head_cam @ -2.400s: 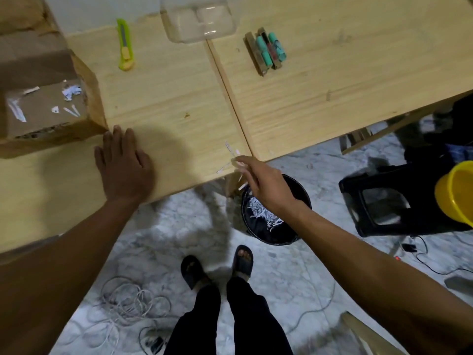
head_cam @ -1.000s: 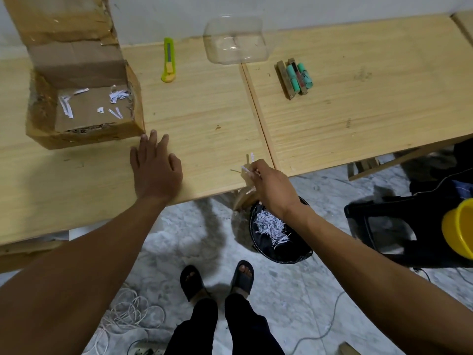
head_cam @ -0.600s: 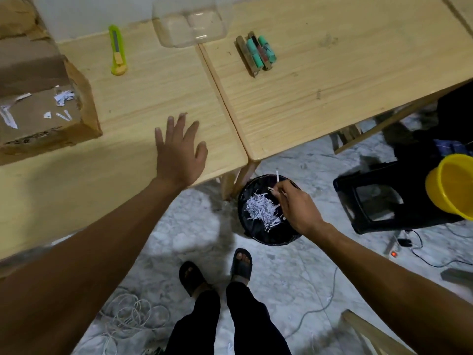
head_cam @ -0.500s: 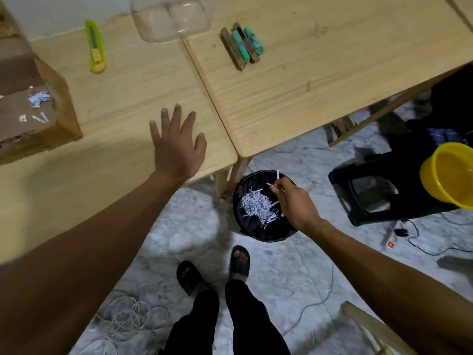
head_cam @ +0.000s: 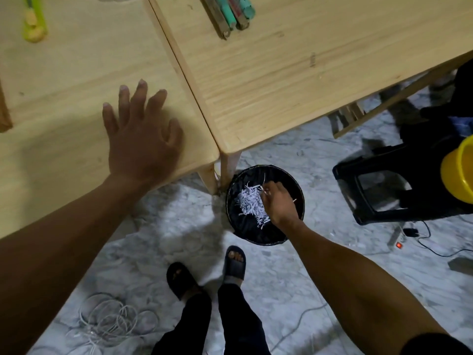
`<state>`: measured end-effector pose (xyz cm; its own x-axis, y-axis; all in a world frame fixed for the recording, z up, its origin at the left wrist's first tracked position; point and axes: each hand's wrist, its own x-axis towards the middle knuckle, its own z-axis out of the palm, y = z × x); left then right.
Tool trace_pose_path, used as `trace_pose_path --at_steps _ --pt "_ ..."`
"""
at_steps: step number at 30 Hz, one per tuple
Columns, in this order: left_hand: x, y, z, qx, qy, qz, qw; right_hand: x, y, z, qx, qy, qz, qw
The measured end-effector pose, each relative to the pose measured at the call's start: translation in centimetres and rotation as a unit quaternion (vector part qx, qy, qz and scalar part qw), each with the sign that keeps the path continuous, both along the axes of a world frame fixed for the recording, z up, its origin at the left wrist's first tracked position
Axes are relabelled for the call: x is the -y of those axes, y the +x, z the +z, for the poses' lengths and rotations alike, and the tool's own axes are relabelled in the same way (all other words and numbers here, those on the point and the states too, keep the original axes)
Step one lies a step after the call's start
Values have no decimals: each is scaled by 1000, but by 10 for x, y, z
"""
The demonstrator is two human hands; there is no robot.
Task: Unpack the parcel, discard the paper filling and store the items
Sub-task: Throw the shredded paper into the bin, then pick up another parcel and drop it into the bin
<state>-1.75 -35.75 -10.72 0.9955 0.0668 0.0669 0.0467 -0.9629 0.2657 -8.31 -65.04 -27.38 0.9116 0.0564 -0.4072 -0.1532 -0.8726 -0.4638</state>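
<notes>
A black bin [head_cam: 268, 242] stands on the floor by the table leg and holds a heap of white shredded paper [head_cam: 249, 204]. My right hand [head_cam: 279, 204] hangs inside the bin's mouth, fingers pinched on a few paper strips that stick out at both sides of it. My left hand [head_cam: 143, 135] lies flat on the wooden table [head_cam: 268, 80], fingers spread, holding nothing. The unpacked items, teal and brown sticks [head_cam: 230, 11], lie side by side at the table's far edge. Only a corner of the cardboard parcel box [head_cam: 3, 116] shows at the left edge.
A yellow-green utility knife [head_cam: 33, 24] lies at the far left of the table. On the floor to the right are a black stool [head_cam: 371, 180] with a yellow bowl [head_cam: 458, 175], and a power strip [head_cam: 398, 239]. Coiled white cable [head_cam: 110, 319] lies left of my feet.
My right hand carried strips from the table edge down into the bin. My left hand slid right along the table, away from the box. The view tilted down and right.
</notes>
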Motion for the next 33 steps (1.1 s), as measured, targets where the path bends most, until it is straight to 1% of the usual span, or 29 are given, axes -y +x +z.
trace_pose_path --at_steps 2,4,6,9,15,24,26,29,33 --pt "-1 1 -2 6 4 3 1000 1 -2 -11 -21 -43 7 999" --pt "-1 1 -3 9 4 6 1000 3 -3 -16 -49 -62 -5 997" --pt "-1 1 -4 8 0 9 1000 5 -5 -16 -63 -45 -20 997" --pt "0 1 -2 -3 -8 10 1000 9 -7 -5 -55 -7 -37 998" --pt "0 1 1 -19 -13 15 1000 7 -1 46 1 45 -65 997" --pt "-3 -4 -2 0 2 5 1000 -24 -1 156 64 83 -47 993" --pt "-6 -3 1 -26 -28 9 999 -31 -2 176 77 90 -44 992" --pt "-15 2 9 -88 -77 -4 993 -46 5 205 92 86 -27 992" --pt "-39 8 26 -180 -55 -80 979 -73 24 238 135 104 -17 985"
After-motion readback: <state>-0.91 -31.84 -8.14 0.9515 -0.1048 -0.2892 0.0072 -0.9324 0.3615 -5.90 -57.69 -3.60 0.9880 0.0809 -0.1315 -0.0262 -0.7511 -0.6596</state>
